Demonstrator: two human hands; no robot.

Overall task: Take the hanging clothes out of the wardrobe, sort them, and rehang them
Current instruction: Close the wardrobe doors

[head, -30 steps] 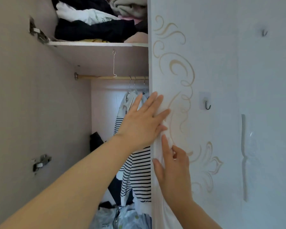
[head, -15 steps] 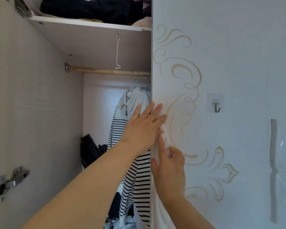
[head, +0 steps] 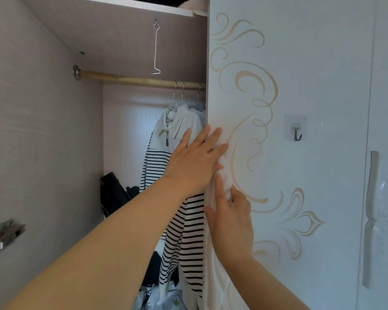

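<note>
The wardrobe is open on the left side, and its white door with gold swirls is on the right. A wooden rod runs across the top inside. Three metal hanger hooks sit on the rod, close to the door edge. A black and white striped top with a white collar hangs from one of them, partly behind the door edge. A white cloth hangs down right along the door edge.

The left hand reaches in front of the striped top. Its fingers are straight and flat, and it holds nothing. Its fingertips touch the door edge and the top of the white cloth. The right hand is just below it, on the white cloth. Its pointing finger lies straight up the cloth, and the other fingers are bent round a small bunch of it.

A thin wire hook hangs from the shelf above the rod. A dark thing leans at the back. A metal hinge sticks out of the left wall. On the door there is a small stick-on hook, and a long handle is further right
</note>
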